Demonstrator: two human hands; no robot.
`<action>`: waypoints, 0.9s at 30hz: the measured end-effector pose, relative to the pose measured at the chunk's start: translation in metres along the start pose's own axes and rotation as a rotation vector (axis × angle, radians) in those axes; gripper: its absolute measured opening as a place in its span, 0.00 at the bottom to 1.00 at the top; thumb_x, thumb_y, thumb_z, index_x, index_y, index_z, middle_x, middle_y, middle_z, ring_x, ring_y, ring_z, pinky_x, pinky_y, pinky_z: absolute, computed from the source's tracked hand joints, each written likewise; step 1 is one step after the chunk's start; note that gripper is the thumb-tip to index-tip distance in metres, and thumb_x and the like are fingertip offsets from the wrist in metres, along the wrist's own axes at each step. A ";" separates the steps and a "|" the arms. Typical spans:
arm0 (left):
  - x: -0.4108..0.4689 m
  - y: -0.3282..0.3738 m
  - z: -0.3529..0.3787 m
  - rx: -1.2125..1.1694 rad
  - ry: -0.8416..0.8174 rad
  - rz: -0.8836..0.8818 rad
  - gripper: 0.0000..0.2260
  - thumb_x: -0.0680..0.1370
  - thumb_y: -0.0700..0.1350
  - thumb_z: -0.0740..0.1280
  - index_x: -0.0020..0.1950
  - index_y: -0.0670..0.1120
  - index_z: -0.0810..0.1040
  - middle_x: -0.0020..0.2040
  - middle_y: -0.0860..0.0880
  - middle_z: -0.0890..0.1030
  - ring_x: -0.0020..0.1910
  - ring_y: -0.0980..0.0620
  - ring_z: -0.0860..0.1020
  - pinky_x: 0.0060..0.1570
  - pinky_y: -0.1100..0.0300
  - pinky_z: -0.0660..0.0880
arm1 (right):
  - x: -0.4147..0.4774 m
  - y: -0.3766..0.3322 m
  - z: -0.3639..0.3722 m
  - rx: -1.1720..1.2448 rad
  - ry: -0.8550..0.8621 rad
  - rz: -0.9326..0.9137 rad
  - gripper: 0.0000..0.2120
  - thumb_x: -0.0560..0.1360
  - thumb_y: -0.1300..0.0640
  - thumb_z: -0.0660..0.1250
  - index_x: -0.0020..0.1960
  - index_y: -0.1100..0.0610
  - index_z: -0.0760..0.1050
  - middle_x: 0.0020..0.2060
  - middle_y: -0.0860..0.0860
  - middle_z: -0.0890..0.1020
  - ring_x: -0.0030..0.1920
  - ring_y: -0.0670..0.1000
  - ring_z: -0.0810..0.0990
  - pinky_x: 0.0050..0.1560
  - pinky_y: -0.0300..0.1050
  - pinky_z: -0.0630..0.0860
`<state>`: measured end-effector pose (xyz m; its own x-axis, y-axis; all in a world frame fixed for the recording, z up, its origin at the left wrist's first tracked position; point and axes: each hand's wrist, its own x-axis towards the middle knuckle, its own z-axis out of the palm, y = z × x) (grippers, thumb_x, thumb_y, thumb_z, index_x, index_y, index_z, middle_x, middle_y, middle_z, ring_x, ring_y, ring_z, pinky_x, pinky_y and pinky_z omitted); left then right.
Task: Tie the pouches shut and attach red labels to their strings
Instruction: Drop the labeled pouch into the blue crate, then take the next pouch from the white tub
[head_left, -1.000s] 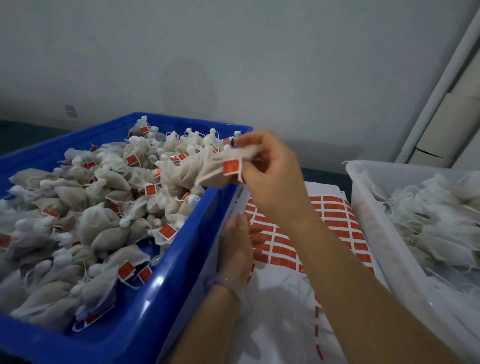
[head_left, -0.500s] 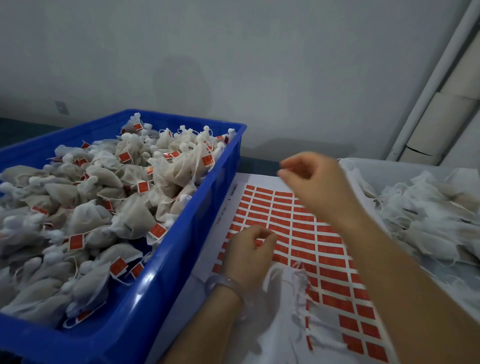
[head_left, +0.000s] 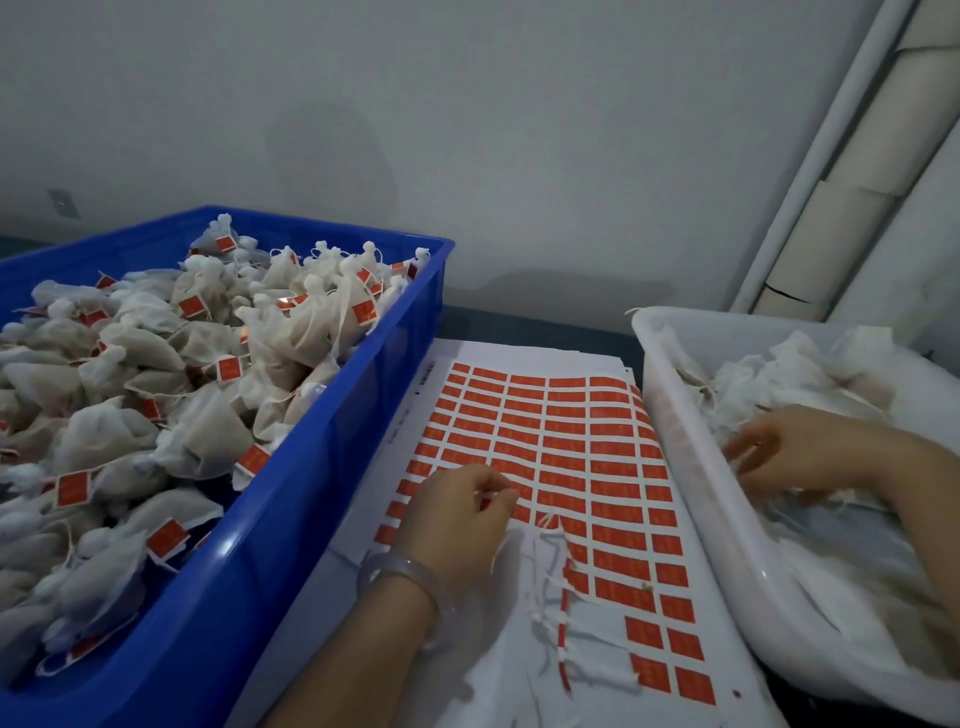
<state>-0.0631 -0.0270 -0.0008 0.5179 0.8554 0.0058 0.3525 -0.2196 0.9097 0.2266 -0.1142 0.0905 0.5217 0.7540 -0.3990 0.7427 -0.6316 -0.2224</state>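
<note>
Grey wall (head_left: 467, 130), left fingers (head_left: 493, 487) pinching label sheet (head_left: 571, 441); right fingers (head_left: 744, 446) loose among pouches (head_left: 779, 371)

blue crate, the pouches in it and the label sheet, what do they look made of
Blue crate: probably moulded hard plastic; glossy, with highlights along its rounded rim.
Pouches: thin, matt, semi-sheer fabric, mesh or non-woven; a tan filling shows through and the tied necks pucker.
Label sheet: white paper backing, crumpled where labels have been peeled off, carrying matt red stickers, likely paper.
</note>
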 end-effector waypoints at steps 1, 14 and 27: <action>0.001 -0.001 0.000 -0.005 0.009 0.006 0.04 0.77 0.52 0.64 0.51 0.58 0.75 0.44 0.67 0.75 0.41 0.63 0.77 0.37 0.74 0.72 | 0.002 -0.001 0.002 -0.007 0.003 0.000 0.18 0.61 0.49 0.78 0.47 0.45 0.74 0.43 0.47 0.83 0.40 0.48 0.83 0.34 0.40 0.80; 0.001 -0.004 0.000 0.031 0.012 0.032 0.03 0.77 0.52 0.65 0.49 0.59 0.74 0.44 0.69 0.73 0.40 0.63 0.75 0.30 0.78 0.68 | -0.004 -0.010 0.012 0.219 0.104 -0.037 0.04 0.72 0.62 0.65 0.39 0.59 0.78 0.35 0.53 0.79 0.35 0.50 0.77 0.29 0.40 0.72; 0.003 -0.009 0.000 0.015 -0.005 0.041 0.02 0.76 0.53 0.65 0.43 0.59 0.74 0.43 0.70 0.74 0.39 0.65 0.76 0.31 0.77 0.69 | 0.004 0.003 0.005 0.400 0.462 -0.106 0.08 0.77 0.54 0.64 0.39 0.50 0.73 0.39 0.46 0.77 0.38 0.44 0.73 0.34 0.41 0.65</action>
<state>-0.0646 -0.0222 -0.0092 0.5363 0.8431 0.0411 0.3427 -0.2620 0.9022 0.2286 -0.1135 0.0833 0.6479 0.7600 0.0505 0.6326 -0.5000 -0.5915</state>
